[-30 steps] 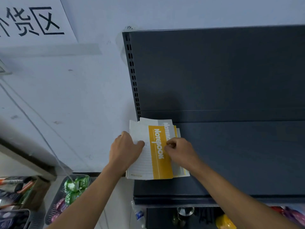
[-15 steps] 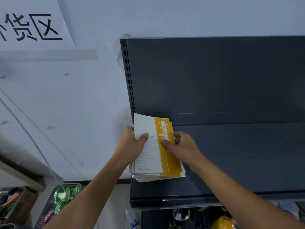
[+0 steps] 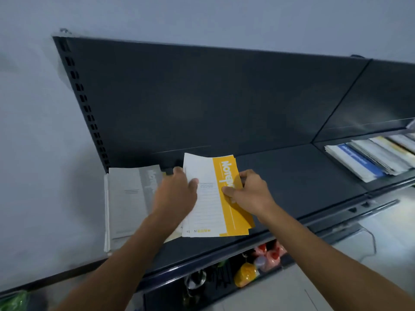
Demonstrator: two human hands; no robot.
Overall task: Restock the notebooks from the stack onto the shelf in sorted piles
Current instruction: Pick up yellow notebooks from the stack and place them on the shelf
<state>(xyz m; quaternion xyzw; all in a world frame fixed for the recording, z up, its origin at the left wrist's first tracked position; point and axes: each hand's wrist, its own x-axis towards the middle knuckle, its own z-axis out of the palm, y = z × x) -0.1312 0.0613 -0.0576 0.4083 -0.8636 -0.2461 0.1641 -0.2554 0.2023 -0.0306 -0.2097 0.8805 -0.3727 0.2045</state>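
Observation:
Both hands hold a small bunch of yellow-and-white notebooks (image 3: 215, 198) just above the dark shelf (image 3: 303, 176). My left hand (image 3: 177, 194) grips the bunch's left edge, thumb on the white cover. On the yellow band sits my right hand (image 3: 249, 194), pinching the right edge. A pile of grey-and-white notebooks (image 3: 130, 198) lies at the shelf's left end, partly under my left wrist. Whether the yellow bunch touches the shelf is unclear.
A stack of mixed notebooks (image 3: 368, 158), a blue-banded one on top, lies on the neighbouring shelf section at the right. The slotted upright (image 3: 83, 102) bounds the shelf on the left. Bright packaged goods (image 3: 253, 268) sit on the level below.
The yellow notebooks have come off the stack and shifted right, which uncovers the grey pile. The camera has swung right, so the right-hand stack now shows.

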